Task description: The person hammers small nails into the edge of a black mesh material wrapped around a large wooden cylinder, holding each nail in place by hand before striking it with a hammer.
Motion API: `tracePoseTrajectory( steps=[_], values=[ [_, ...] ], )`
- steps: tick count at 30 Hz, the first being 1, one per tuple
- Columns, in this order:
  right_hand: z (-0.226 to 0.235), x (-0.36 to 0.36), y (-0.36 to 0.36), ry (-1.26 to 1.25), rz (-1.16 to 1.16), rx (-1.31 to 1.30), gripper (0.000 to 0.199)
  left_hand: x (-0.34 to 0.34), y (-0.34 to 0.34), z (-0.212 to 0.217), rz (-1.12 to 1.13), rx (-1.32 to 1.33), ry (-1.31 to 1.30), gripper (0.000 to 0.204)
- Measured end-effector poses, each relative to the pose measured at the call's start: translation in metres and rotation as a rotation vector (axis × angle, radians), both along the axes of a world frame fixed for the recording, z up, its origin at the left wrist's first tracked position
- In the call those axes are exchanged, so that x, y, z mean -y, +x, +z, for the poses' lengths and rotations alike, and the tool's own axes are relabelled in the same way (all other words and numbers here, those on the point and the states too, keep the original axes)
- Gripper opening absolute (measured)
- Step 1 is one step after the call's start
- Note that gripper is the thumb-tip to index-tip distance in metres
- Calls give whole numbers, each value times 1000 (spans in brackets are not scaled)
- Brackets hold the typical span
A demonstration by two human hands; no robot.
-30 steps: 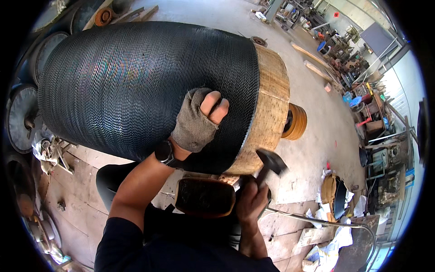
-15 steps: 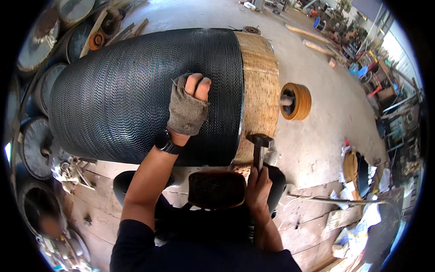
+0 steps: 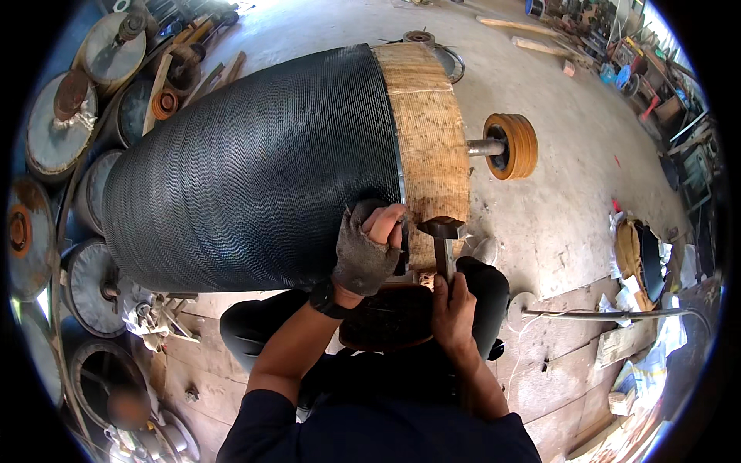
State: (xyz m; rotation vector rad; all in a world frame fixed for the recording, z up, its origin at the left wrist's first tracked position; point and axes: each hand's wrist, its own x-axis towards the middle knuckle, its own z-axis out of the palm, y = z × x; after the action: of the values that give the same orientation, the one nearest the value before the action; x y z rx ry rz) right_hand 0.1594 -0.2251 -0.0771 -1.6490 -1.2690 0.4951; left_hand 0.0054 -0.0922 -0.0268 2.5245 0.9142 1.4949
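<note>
A large barrel-shaped roller [image 3: 247,170] lies in front of me, its surface covered in fine black ridges. At its right end is a bare tan, ribbed band [image 3: 426,131]. My left hand [image 3: 369,245], in a grey fingerless glove, is closed at the black covering's right edge, near its front. Whatever its curled fingers hold, if anything, is hidden. My right hand [image 3: 454,310] grips a hammer [image 3: 444,256] by the handle. The hammer's head is over the front of the tan band, just right of my left hand; contact cannot be made out.
A dark, shallow container [image 3: 386,318] is between my knees under my hands. An orange-brown wheel [image 3: 519,147] sits on the roller's shaft at right. Several drums [image 3: 116,50] crowd the left side. A rod [image 3: 610,315] and scrap material [image 3: 641,266] lie at right, with wooden beams [image 3: 532,45] farther off.
My left hand has moved right and nearer, from the middle of the black covering to its edge beside the hammer. The right hand keeps its grip. The view has shifted and turned slightly.
</note>
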Motion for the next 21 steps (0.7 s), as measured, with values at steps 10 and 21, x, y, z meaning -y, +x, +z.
tracePoseTrajectory(
  steps=[10, 21],
  values=[
    [11, -6, 0, 31, 20, -17, 17, -2, 6, 21, 54, 22, -141, 43],
    [24, -8, 1, 46, 32, 45, 19, -2, 24, 26, 209, -121, -89, 59]
  ],
)
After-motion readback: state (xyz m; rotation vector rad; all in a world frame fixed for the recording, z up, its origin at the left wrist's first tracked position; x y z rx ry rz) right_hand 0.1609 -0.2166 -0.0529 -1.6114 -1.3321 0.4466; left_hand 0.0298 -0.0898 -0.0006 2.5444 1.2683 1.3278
